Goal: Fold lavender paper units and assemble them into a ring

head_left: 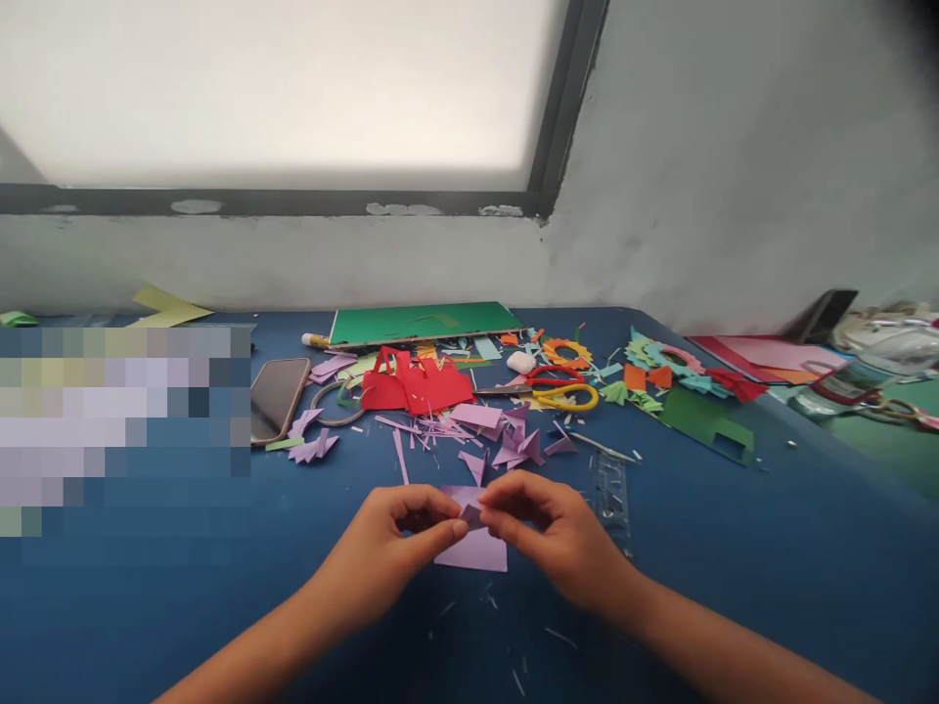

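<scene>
Between my two hands is a small folded piece of purple paper (470, 514). The thumb and fingers of my left hand (411, 523) pinch its left side. My right hand (535, 523) pinches the right side, fingertips close to the left ones. Under the hands lies a flat purple paper sheet (480, 552) on the blue table (330, 645). Just beyond the fingers are several folded purple paper pieces (518, 445) and thin purple strips (400, 456).
Beyond lie red paper (422, 383), scissors (564, 395), a white eraser (520, 362), a phone (280, 399) and a green board (425, 324). A clear ruler (611, 499) is right of my hands. Colored paper rings (567, 353) and a green card (704, 426) sit farther right.
</scene>
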{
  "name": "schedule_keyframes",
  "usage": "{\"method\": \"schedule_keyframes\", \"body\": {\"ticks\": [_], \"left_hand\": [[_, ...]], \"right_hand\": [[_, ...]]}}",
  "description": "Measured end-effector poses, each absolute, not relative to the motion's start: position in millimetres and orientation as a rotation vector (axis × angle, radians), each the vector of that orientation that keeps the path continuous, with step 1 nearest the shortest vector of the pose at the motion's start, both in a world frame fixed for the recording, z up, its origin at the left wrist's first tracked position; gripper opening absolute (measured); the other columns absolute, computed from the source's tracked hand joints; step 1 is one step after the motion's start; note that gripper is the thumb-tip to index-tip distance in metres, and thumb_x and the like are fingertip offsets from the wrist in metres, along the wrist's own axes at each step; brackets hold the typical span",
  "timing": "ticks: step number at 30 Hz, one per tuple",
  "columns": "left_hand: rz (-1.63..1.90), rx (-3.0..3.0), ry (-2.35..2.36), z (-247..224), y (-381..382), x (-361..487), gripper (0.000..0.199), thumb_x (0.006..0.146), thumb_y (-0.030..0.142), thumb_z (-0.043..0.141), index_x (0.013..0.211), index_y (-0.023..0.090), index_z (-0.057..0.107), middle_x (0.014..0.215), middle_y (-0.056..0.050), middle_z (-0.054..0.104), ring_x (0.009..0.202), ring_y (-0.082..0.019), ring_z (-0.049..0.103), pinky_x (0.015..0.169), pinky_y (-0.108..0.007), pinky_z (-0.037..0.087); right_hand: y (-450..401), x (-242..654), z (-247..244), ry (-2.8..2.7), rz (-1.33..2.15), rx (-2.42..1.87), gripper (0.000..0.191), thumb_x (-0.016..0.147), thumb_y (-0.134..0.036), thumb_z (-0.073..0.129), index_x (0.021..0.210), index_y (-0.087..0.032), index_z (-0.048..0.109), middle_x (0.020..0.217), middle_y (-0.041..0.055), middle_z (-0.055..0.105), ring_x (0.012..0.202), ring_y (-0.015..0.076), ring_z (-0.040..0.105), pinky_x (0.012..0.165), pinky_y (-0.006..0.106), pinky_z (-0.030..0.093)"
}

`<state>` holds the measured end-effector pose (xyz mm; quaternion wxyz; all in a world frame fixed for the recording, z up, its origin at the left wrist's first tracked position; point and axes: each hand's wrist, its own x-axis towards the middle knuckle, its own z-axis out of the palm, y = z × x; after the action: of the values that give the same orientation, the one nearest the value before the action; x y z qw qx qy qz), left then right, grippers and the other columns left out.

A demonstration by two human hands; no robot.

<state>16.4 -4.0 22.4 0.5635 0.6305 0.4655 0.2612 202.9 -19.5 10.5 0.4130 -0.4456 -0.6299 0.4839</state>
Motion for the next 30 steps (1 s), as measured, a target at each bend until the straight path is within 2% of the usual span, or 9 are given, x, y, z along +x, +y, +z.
{"method": "schedule_keyframes", "body": {"ticks": [4,8,13,18,20,22,24,27,30], "left_hand": [[0.638,1.695,1.163,20.8,-4.9,17.1,0.015,0.076,0.029,0.061,0.077,0.016,0.068,0.073,-0.002,0.067,0.07,-0.015,0.058,0.065,-0.024,0.043],[0.599,2.027,1.148,10.7,-2.6,14.5,0.014,0.08,0.028,0.058,0.083,0.018,0.067,0.076,-0.002,0.069,0.07,-0.015,0.06,0.067,-0.026,0.045],[0.538,2.234,1.177,5.9,6.7,6.7,0.019,0.084,0.031,0.054,0.097,0.02,0.064,0.101,-0.007,0.064,0.096,-0.022,0.057,0.085,-0.037,0.045],[0.457,2.317,1.175,3.4,12.5,2.5,0.051,0.072,0.044,0.066,0.115,0.02,0.055,0.129,-0.012,0.049,0.12,-0.031,0.041,0.101,-0.051,0.03],[0.433,2.339,1.157,0.5,13.1,2.7,0.064,0.063,0.048,0.072,0.117,0.02,0.053,0.133,-0.014,0.046,0.124,-0.033,0.037,0.102,-0.054,0.027],[0.437,2.351,1.141,-2.0,13.3,4.1,0.059,0.063,0.046,0.074,0.113,0.02,0.055,0.132,-0.013,0.047,0.123,-0.033,0.039,0.102,-0.053,0.028],[0.466,2.351,1.129,-3.2,13.3,6.4,0.035,0.072,0.036,0.068,0.102,0.02,0.059,0.125,-0.01,0.053,0.117,-0.028,0.045,0.099,-0.046,0.033],[0.517,2.339,1.133,-3.1,12.9,10.3,0.007,0.083,0.022,0.055,0.086,0.019,0.06,0.1,-0.005,0.064,0.096,-0.02,0.057,0.088,-0.036,0.041],[0.557,2.315,1.174,-2.9,13.1,11.8,0.009,0.083,0.018,0.051,0.081,0.017,0.06,0.082,-0.003,0.064,0.081,-0.019,0.057,0.077,-0.033,0.043]], "right_hand": [[-13.9,207.0,4.8,-1.685,1.268,-1.108,0.018,0.079,-0.029,0.061,0.094,-0.019,0.064,0.082,0.0021,0.066,0.075,0.013,0.061,0.069,0.024,0.049],[-7.7,212.3,2.7,-2.021,1.09,-1.102,0.016,0.083,-0.026,0.056,0.092,-0.02,0.068,0.083,0.0029,0.067,0.075,0.0134,0.06,0.068,0.024,0.047],[1.1,222.8,8.8,-2.041,0.952,-1.246,0.022,0.084,-0.029,0.054,0.101,-0.018,0.063,0.079,0.0024,0.066,0.068,0.0131,0.06,0.062,0.024,0.047],[14.5,245.0,19.1,-1.999,0.7,-1.435,0.026,0.086,-0.035,0.05,0.1,-0.018,0.062,0.069,0.0011,0.061,0.058,0.0135,0.055,0.054,0.026,0.044],[16.7,250.4,21.9,-2.007,0.58,-1.466,0.024,0.085,-0.033,0.051,0.098,-0.017,0.063,0.072,0.0033,0.063,0.062,0.0164,0.057,0.058,0.03,0.046],[14.9,250.4,23.8,-1.991,0.415,-1.468,0.025,0.086,-0.029,0.049,0.102,-0.015,0.061,0.087,0.0093,0.063,0.082,0.0227,0.059,0.073,0.038,0.046],[9.6,245.1,24.0,-1.998,0.282,-1.423,0.025,0.087,-0.027,0.047,0.104,-0.014,0.06,0.098,0.0127,0.06,0.098,0.0255,0.055,0.086,0.043,0.042],[-1.1,231.5,18.1,-2.142,0.263,-1.289,0.019,0.084,-0.028,0.054,0.098,-0.016,0.062,0.096,0.0089,0.063,0.096,0.0212,0.057,0.086,0.036,0.044],[-8.2,218.7,4.8,-2.287,0.29,-1.213,0.031,0.075,-0.021,0.066,0.105,-0.015,0.06,0.102,0.0088,0.064,0.096,0.0209,0.058,0.084,0.034,0.047]]}}
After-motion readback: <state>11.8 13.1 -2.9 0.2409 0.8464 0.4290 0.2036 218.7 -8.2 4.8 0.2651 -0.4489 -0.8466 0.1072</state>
